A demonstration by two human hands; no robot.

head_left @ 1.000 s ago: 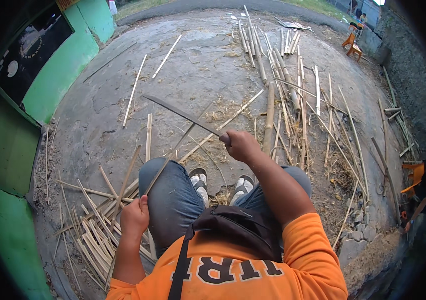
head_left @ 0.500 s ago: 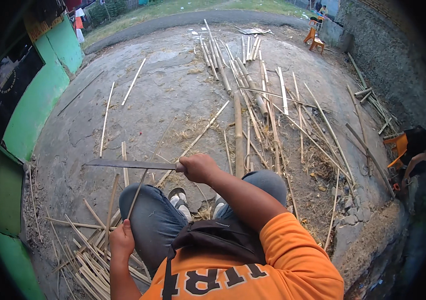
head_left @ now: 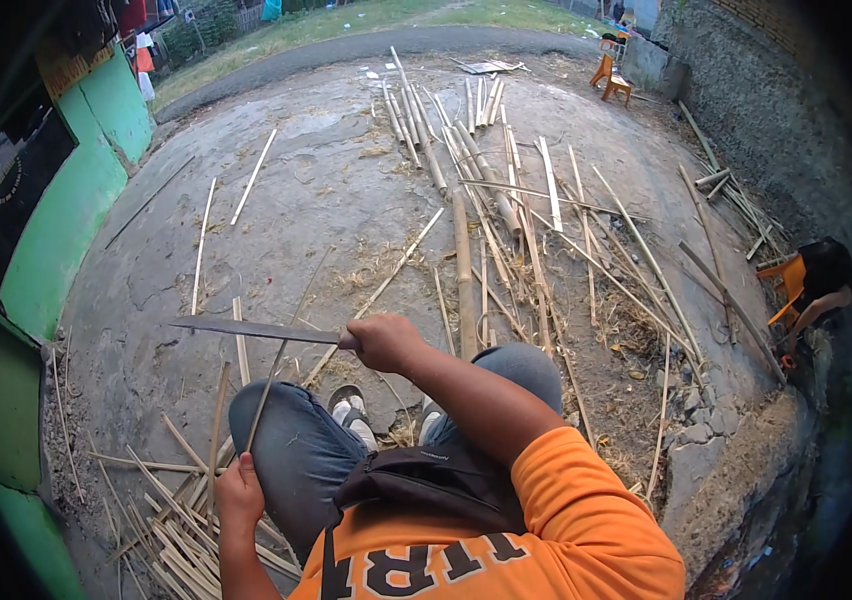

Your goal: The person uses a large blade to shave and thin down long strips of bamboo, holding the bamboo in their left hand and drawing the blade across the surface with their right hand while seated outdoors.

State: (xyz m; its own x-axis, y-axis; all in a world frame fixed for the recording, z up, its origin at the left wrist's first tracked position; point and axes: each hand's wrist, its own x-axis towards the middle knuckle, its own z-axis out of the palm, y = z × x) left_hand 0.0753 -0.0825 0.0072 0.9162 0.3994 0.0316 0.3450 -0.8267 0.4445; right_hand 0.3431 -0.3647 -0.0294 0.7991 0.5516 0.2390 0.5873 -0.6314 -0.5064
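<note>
My right hand is closed round the handle of a machete, whose long blade points left above my knee. Beneath or against the blade, a thin bamboo strip slants up and away over my left thigh. My left hand grips the near end of this strip, thumb along it. The blade crosses the strip around its middle; whether they touch is hard to tell. Below and beside my left hand lies a pile of cut bamboo strips.
Bamboo poles and split lengths lie ahead and to the right on the concrete ground. Green wall stands left, a grey wall right. Another person's arm shows at the right beside an orange chair.
The whole view has shifted slightly, with the scene sliding a little left. My hands keep their holds on the machete and the strip; the blade tilts slightly more.
</note>
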